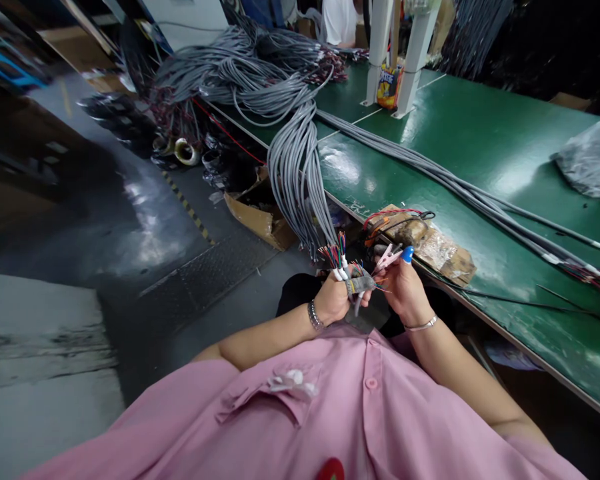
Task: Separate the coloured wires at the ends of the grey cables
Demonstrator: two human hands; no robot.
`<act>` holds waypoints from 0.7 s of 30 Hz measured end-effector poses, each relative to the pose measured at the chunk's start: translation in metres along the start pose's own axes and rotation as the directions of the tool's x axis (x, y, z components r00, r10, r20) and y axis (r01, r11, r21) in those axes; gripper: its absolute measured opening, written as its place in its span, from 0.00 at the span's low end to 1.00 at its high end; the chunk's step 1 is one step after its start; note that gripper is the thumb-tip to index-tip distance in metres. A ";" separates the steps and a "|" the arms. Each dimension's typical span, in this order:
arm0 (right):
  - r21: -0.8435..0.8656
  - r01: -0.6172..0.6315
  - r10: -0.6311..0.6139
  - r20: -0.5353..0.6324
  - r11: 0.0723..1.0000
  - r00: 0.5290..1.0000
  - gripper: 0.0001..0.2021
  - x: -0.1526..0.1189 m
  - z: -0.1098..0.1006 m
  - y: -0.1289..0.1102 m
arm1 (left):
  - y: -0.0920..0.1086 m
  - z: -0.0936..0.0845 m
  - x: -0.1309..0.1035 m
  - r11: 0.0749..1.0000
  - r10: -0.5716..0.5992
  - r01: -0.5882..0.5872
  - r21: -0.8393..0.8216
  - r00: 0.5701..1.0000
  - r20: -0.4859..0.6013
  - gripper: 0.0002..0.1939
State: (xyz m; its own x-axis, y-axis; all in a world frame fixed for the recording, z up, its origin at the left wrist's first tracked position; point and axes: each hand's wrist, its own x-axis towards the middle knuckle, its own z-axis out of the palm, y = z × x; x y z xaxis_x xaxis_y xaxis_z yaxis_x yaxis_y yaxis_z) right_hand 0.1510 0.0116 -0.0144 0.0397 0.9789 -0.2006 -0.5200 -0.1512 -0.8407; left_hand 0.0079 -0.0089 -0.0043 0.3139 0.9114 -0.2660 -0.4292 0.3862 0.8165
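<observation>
Left hand (333,300) grips cable ends (341,274) upright, prolly keeping coloured wires (341,245) visible; right hand (405,287) pinches pink tool (387,260) (clip? can't tell).

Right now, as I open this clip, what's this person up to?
The left hand grips several cable ends, their thin coloured wires splayed out. The right hand holds a small pink tool close to them; what its tip touches is too small to tell. A thick bundle of grey cables droops over the edge of the green table, and more grey cables lie along its top.
</observation>
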 end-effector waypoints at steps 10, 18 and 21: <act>0.112 -0.046 0.051 -0.035 0.993 0.998 0.25 0.005 0.004 0.000 | -0.007 -0.003 0.002 1.000 -0.010 0.010 0.019 1.000 0.009 0.19; 0.074 -0.134 0.128 0.084 0.988 0.988 0.26 -0.004 -0.005 -0.007 | -0.006 -0.006 -0.011 1.000 0.001 -0.001 0.014 1.000 -0.007 0.17; 0.067 -0.082 0.078 0.066 0.994 0.995 0.20 -0.006 -0.004 -0.009 | -0.004 -0.003 -0.014 1.000 0.017 -0.018 -0.018 0.999 -0.050 0.17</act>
State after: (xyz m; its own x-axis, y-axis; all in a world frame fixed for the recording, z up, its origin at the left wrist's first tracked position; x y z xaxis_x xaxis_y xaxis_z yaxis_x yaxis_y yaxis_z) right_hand 0.1588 0.0069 -0.0078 -0.0571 0.9711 -0.2315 -0.5771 -0.2214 -0.7861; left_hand 0.0026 -0.0228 -0.0056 0.2638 0.9239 -0.2770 -0.4498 0.3719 0.8120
